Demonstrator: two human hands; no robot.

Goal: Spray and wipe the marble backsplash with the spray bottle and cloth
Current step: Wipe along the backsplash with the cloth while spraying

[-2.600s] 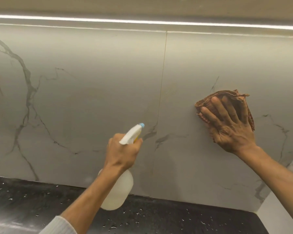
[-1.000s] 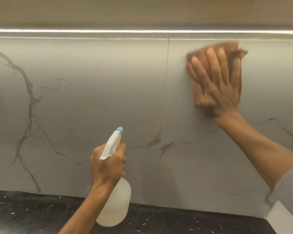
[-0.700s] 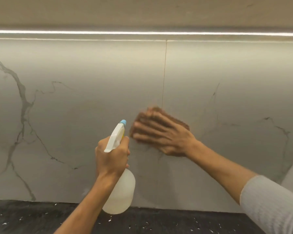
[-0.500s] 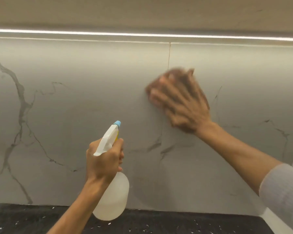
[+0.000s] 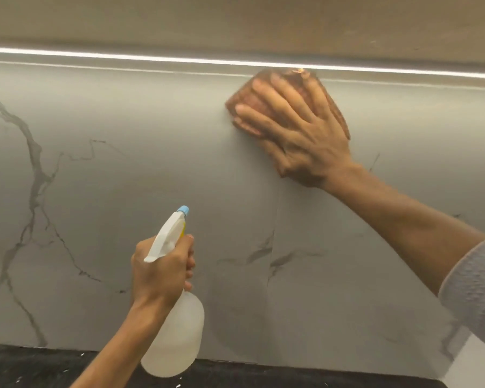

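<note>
We are mid-wipe: our right hand, fingers spread flat, presses the brown cloth high on the marble backsplash, just under the light strip. Our left hand grips the spray bottle lower down. We judge the left slab is yet to be wiped.

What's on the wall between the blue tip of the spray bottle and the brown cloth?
Just bare grey backsplash between spray bottle and cloth, in the head view.
</note>
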